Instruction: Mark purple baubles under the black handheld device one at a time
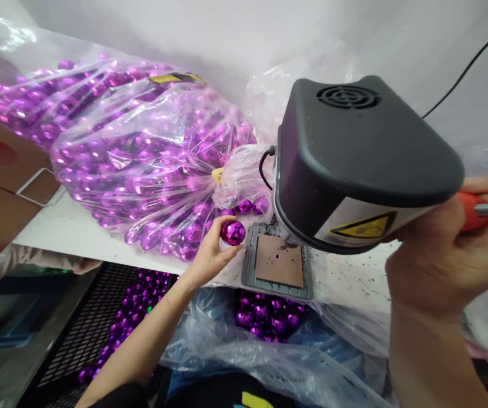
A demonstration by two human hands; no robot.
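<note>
My left hand (210,255) is closed around a shiny purple ball ornament (232,232), holding it just left of a small grey base plate with a brown pad (278,262). My right hand (452,249) grips an orange lever handle (471,209) at the right side of a black machine head (354,164) that hangs over the pad. A warning label (365,226) shows on the machine's lower edge.
Large clear plastic bags of purple balls (142,164) lie on the white table (69,232). An open bag with more purple balls (267,317) sits below the table edge, beside a black mesh crate (99,323). A cardboard box (1,187) stands at left. A black cable (469,68) runs up right.
</note>
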